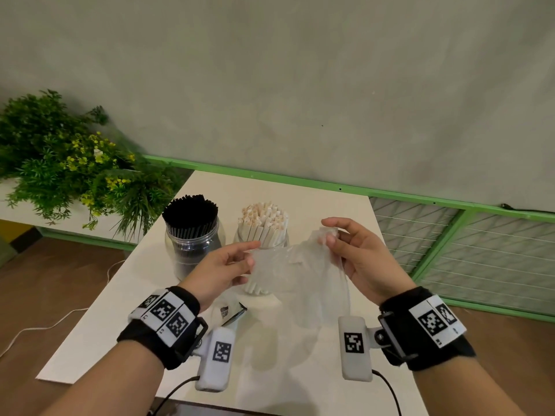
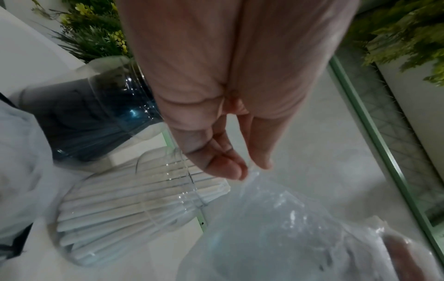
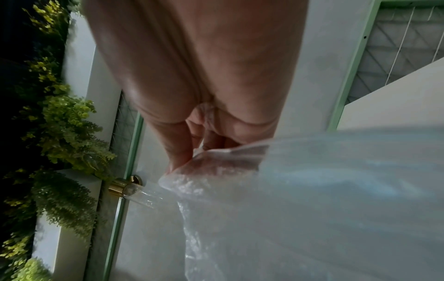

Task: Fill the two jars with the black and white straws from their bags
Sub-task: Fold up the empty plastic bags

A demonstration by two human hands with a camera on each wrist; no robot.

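Two clear jars stand side by side on the white table [image 1: 315,199]. The left jar [image 1: 192,244] is packed with black straws [image 1: 190,214]; the right jar [image 1: 264,250] is packed with white straws [image 1: 264,220]. In front of the white-straw jar I hold a clear plastic bag [image 1: 303,274] in the air, and I see no straws in it. My left hand [image 1: 240,259] pinches its left edge between thumb and fingers. My right hand [image 1: 333,235] pinches the bunched top right corner. In the left wrist view both jars [image 2: 134,201] lie just behind my fingertips [image 2: 230,171].
Another crumpled bag [image 1: 228,310] with a printed label lies on the table under my left wrist. A green leafy plant [image 1: 69,163] stands at the back left. A green-framed mesh rail [image 1: 450,235] runs behind and right of the table. A white cable [image 1: 45,328] trails on the floor.
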